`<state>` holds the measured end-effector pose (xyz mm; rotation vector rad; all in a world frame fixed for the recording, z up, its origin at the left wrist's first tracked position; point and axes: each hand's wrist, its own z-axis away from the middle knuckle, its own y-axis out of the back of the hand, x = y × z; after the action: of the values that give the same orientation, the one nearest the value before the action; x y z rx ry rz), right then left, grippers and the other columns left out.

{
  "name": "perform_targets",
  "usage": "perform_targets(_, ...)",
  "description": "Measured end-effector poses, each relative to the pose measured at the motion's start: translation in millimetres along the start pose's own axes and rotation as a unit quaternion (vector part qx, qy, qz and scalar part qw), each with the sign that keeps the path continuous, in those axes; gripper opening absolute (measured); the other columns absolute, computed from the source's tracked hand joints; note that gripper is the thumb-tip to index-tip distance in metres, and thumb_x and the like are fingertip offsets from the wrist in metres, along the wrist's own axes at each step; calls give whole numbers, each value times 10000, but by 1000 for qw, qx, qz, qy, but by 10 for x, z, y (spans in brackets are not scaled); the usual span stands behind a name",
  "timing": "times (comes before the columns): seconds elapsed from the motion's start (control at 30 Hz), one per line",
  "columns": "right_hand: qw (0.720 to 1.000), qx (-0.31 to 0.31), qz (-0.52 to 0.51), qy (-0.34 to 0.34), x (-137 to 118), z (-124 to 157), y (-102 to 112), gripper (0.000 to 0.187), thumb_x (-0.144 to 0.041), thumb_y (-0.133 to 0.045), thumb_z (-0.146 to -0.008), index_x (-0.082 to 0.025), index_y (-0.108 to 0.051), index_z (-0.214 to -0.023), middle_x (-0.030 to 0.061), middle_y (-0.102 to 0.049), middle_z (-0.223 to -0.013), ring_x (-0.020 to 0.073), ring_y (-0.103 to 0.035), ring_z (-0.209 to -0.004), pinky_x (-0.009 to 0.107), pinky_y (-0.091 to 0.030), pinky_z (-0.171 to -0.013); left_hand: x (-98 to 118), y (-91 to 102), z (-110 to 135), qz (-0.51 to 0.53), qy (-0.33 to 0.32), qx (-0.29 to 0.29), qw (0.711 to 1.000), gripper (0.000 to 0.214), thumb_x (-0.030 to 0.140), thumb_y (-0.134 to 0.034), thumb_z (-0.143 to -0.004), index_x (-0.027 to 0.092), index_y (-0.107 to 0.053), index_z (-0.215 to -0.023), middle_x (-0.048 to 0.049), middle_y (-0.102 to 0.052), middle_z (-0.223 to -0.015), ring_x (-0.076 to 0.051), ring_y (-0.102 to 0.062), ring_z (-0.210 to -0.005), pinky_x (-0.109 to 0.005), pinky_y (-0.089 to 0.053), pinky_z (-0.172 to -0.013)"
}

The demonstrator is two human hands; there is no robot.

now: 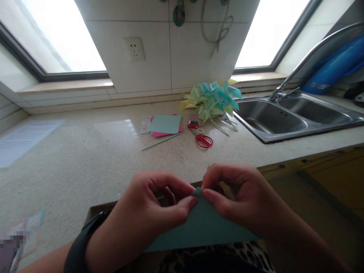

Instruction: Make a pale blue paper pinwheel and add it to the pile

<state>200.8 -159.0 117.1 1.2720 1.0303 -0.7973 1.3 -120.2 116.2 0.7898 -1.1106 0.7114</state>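
Observation:
A teal paper sheet [203,225], folded into a triangle, is held low in front of me with its tip pointing up. My left hand [148,210] pinches the tip from the left with thumb and fingers closed. My right hand [239,195] pinches the same tip from the right. Both hands hover just over the near edge of the speckled countertop [85,159]. A dark band sits on my left wrist.
Farther back lie a stack of teal and pink paper [165,125], a thin stick [160,142], red scissors [203,139], a small red box [193,123] and a heap of paper pinwheels [213,99]. A steel double sink [284,117] with tap is at right. A printed sheet [22,138] lies far left.

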Motion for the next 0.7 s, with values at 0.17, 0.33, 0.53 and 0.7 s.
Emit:
perform_targets(0.17, 1000, 2, -4, 3, 3, -24, -3, 104, -243, -677, -782, -188, -660, -697, -26, -565, -574, 94, -464, -519, 200, -380, -457, -9, -3, 4, 6, -19, 6, 1000, 114, 325, -786, -734, 218, -796, -773, -19, -697, -630, -121, -577, -563, -179, -414, -483)
perform_targets(0.33, 1000, 6, -2, 7, -3, -12, -5, 97, -238, -683, -781, -187, -667, -700, -22, -575, -576, 97, -476, -519, 200, -390, -455, -21, 6, 17, -1, -18, 10, 1000, 119, 330, -784, -738, 216, -795, -773, -27, -697, -629, -129, -581, -563, -185, -413, -477)
perform_targets(0.53, 1000, 3, 8, 12, -4, -13, -13, 96, -241, -683, -782, -192, -668, -700, -24, -579, -576, 97, -484, -516, 199, -390, -452, -28, -4, 8, 8, -15, 1, 1000, 110, 331, -790, -743, 228, -790, -783, -20, -701, -646, -120, -583, -568, -171, -401, -476)
perform_targets(0.7, 1000, 2, 10, 16, 8, -10, -15, 104, -245, -682, -793, -194, -670, -703, -25, -580, -574, 97, -484, -514, 201, -392, -452, -15, -8, 11, 14, -14, 1, 1000, 111, 325, -776, -743, 219, -792, -768, -29, -707, -644, -125, -589, -567, -177, -413, -481)
